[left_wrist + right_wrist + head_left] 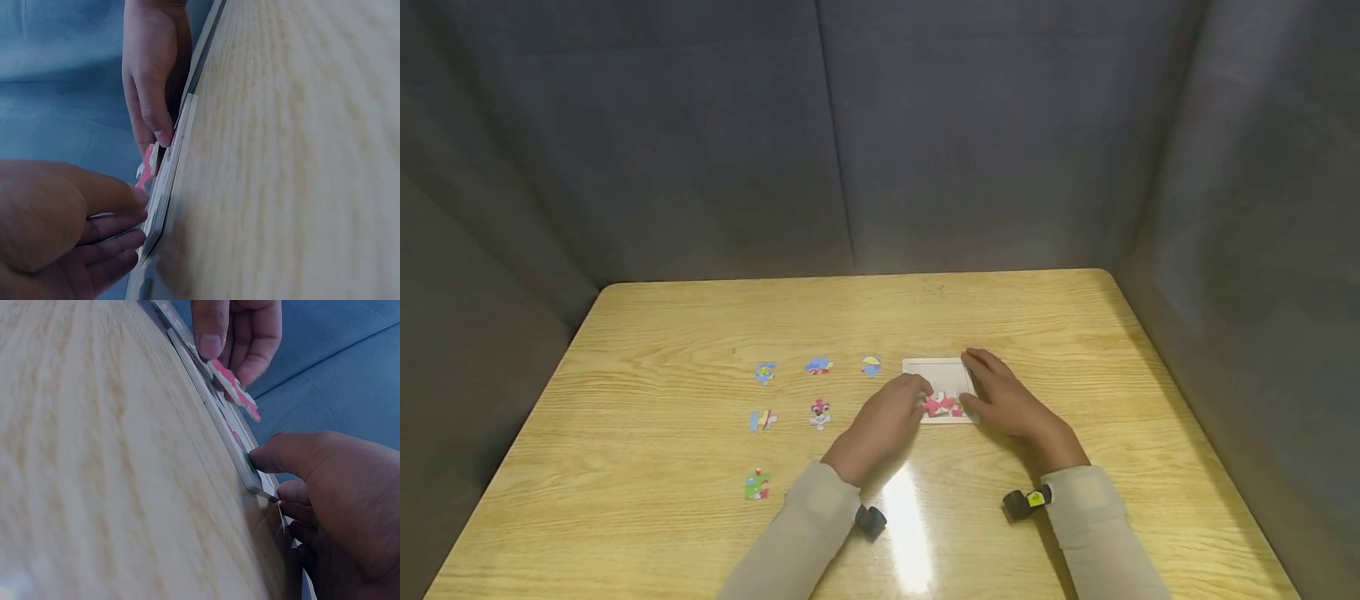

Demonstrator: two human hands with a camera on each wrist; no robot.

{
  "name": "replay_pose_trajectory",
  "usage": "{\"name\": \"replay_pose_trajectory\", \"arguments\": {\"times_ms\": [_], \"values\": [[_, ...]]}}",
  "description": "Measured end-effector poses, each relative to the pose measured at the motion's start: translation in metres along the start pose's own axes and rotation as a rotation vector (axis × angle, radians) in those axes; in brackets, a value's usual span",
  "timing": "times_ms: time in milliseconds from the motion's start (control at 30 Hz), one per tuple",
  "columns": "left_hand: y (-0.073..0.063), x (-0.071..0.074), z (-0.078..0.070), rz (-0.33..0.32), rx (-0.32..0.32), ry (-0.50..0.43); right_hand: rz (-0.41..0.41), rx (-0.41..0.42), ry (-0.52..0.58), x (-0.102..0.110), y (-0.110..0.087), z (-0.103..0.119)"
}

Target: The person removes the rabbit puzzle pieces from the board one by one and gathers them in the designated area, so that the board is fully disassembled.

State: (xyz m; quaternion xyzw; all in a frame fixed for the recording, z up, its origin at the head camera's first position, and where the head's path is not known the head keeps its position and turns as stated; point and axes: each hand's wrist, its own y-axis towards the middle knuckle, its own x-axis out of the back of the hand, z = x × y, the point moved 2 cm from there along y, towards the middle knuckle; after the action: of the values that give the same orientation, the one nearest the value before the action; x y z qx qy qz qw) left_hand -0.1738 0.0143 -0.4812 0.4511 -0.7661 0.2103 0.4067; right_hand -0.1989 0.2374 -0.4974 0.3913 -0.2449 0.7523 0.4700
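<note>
My left hand (883,417) pinches a red and white jigsaw piece (235,389) between thumb and fingers. The piece tilts above a shallow puzzle tray (936,373) with a pale wooden frame. My right hand (1006,402) grips the tray's right side, thumb on the near right corner and fingers along the outer edge. Beside that thumb, another jigsaw piece (957,410) with red on it lies in the tray's near right corner. In the left wrist view, the held piece (147,167) shows edge-on between both hands. The left hand covers the tray's near left corner.
Left of the tray, several loose jigsaw pieces lie spread out, among them a yellow and blue one (871,366), a red face piece (820,413) and a green one (757,485). Dark curtains (700,150) surround the wooden table (662,533) at the back and sides.
</note>
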Motion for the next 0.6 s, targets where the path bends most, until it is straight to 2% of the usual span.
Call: {"name": "replay_pose_trajectory", "arguments": {"times_ms": [400,600], "values": [[-0.027,0.023,0.002,0.058,-0.03,-0.049,0.005,-0.002,-0.007,0.001,0.001,0.0],[-0.05,0.032,0.012,0.049,-0.041,-0.02,0.007,0.001,-0.003,0.0,0.0,0.0]]}}
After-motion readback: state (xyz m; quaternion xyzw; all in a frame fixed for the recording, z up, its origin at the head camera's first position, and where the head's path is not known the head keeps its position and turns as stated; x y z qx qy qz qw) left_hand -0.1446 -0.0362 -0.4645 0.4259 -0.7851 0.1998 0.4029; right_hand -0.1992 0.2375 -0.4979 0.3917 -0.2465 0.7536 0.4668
